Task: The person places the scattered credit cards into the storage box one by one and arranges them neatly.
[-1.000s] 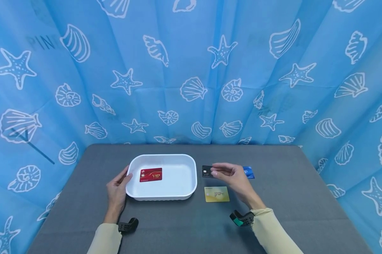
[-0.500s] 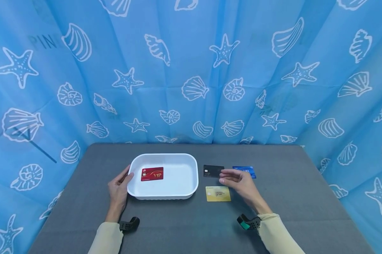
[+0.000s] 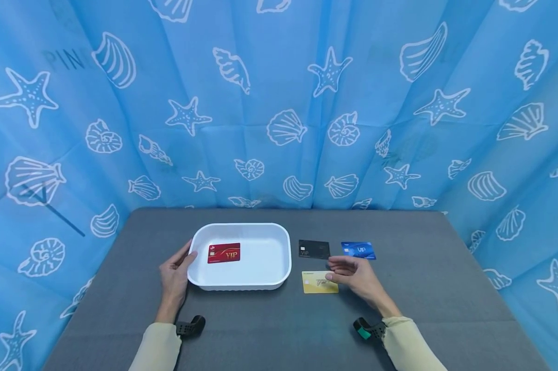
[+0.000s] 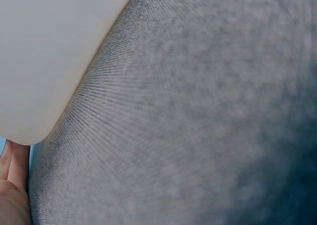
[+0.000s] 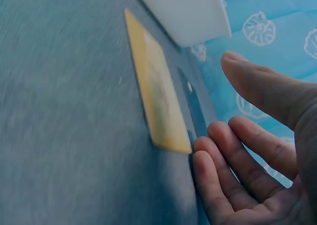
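My left hand [image 3: 174, 273] holds the left end of a white plastic tray [image 3: 283, 278], thumb over the rim and fingers along the outside. In the tray lies a red VIP card [image 3: 224, 253]. My right hand [image 3: 359, 278] hovers at the upper right corner of a yellow card [image 3: 316, 283], overlapping it in the head view. The right wrist view shows the thumb [image 5: 262, 84] spread apart from the loosely bent fingers [image 5: 223, 150], with nothing between them. Behind the hand, a black VIP card [image 3: 313, 249] and a blue VIP card [image 3: 358, 250] lie flat on the table.
Grey cloth covers the table [image 3: 260, 335]. A blue curtain [image 3: 269, 103] with white shells and starfish hangs along its back edge. Each wrist wears a black band, the right band [image 3: 369, 330] having a green patch.
My right hand has moved from the black card to the right and nearer, uncovering the black and blue cards. My left hand keeps its hold on the tray.
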Action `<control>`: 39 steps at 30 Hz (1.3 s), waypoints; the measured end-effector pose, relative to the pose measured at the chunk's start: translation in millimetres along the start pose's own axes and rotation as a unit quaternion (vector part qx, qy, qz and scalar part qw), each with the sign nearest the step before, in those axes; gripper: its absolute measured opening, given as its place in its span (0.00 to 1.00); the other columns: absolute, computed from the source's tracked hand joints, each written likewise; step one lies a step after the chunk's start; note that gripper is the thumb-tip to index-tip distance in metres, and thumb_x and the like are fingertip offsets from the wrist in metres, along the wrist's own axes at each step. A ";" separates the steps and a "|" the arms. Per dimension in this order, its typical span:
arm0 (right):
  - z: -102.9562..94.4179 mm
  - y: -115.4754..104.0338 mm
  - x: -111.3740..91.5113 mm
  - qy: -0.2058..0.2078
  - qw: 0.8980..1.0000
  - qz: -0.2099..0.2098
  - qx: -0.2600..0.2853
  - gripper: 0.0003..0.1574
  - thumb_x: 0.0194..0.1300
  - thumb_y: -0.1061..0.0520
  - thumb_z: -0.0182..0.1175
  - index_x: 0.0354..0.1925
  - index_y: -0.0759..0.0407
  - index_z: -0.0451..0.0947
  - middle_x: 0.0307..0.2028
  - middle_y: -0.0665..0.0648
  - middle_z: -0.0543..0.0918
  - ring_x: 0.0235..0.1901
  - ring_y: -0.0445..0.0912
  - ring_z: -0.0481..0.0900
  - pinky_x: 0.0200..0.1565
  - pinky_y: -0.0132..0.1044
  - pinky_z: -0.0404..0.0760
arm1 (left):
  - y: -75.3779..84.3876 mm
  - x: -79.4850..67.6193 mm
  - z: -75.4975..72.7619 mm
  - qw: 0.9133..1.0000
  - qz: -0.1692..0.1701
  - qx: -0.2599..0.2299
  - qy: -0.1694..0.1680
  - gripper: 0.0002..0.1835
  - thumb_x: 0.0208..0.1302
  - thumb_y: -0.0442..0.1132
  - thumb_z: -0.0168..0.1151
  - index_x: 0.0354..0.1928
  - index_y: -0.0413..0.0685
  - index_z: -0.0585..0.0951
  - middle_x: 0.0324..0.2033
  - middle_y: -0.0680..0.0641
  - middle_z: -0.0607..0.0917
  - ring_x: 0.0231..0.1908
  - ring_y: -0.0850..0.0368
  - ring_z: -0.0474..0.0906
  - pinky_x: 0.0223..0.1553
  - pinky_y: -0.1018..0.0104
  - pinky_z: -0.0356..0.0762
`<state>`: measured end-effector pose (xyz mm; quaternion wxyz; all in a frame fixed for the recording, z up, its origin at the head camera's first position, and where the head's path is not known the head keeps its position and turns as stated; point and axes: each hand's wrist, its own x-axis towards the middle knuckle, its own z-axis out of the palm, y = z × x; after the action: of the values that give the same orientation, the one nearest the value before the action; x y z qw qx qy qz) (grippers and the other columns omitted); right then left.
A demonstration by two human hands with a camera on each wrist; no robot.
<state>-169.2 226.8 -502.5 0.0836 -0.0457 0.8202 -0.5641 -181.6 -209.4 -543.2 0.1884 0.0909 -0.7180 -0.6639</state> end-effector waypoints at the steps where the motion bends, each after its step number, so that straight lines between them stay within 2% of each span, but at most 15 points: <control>1: -0.9 1.0 -0.1 0.000 1.000 -0.003 -0.011 0.33 0.61 0.60 0.73 0.61 0.72 0.76 0.56 0.69 0.82 0.54 0.58 0.82 0.54 0.37 0.82 | 0.4 0.1 0.1 1.000 0.000 0.000 -0.001 0.22 0.72 0.37 0.63 0.65 0.39 0.78 0.62 0.38 0.80 0.47 0.76 0.80 0.46 0.79 0.78; 6: -3.8 5.7 0.7 -0.001 0.998 -0.018 -0.057 0.34 0.59 0.58 0.75 0.59 0.71 0.78 0.56 0.68 0.82 0.54 0.58 0.82 0.56 0.44 0.81 | 0.9 0.9 -0.2 1.000 0.002 -0.002 0.002 0.22 0.72 0.36 0.63 0.65 0.39 0.78 0.61 0.39 0.81 0.47 0.75 0.81 0.46 0.78 0.79; 12: -4.4 11.9 2.2 -0.007 0.994 -0.035 -0.103 0.35 0.54 0.56 0.79 0.59 0.66 0.80 0.56 0.63 0.83 0.53 0.54 0.81 0.57 0.44 0.80 | 0.3 0.7 -0.2 1.000 -0.001 -0.001 0.001 0.22 0.72 0.36 0.63 0.65 0.39 0.78 0.61 0.39 0.81 0.47 0.75 0.81 0.46 0.78 0.79; 22: -3.1 13.6 3.0 -0.017 0.988 -0.050 -0.144 0.37 0.51 0.53 0.80 0.58 0.62 0.81 0.54 0.59 0.82 0.51 0.51 0.79 0.56 0.49 0.77 | 1.0 -0.6 -1.2 1.000 0.001 -0.006 -0.003 0.21 0.72 0.37 0.63 0.64 0.39 0.79 0.61 0.38 0.81 0.47 0.74 0.82 0.45 0.78 0.80; 29: -0.9 11.2 1.9 -0.015 0.983 -0.044 -0.175 0.38 0.48 0.53 0.82 0.57 0.61 0.82 0.52 0.56 0.82 0.49 0.49 0.78 0.53 0.47 0.77 | -0.7 0.0 -1.6 1.000 0.001 -0.008 -0.006 0.21 0.72 0.36 0.64 0.64 0.40 0.79 0.61 0.39 0.81 0.48 0.72 0.82 0.45 0.77 0.80; 39: 0.6 9.9 3.5 -0.021 0.971 -0.042 -0.234 0.40 0.44 0.52 0.84 0.56 0.60 0.83 0.44 0.52 0.77 0.43 0.47 0.73 0.47 0.43 0.73 | -0.1 0.1 -1.8 1.000 -0.001 -0.005 -0.005 0.22 0.72 0.38 0.64 0.65 0.40 0.79 0.61 0.39 0.81 0.49 0.71 0.82 0.45 0.78 0.80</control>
<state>-172.4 229.2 -512.2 0.0644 -0.1100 0.9247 -0.3587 -181.0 -211.1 -543.2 0.1847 0.0878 -0.7155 -0.6681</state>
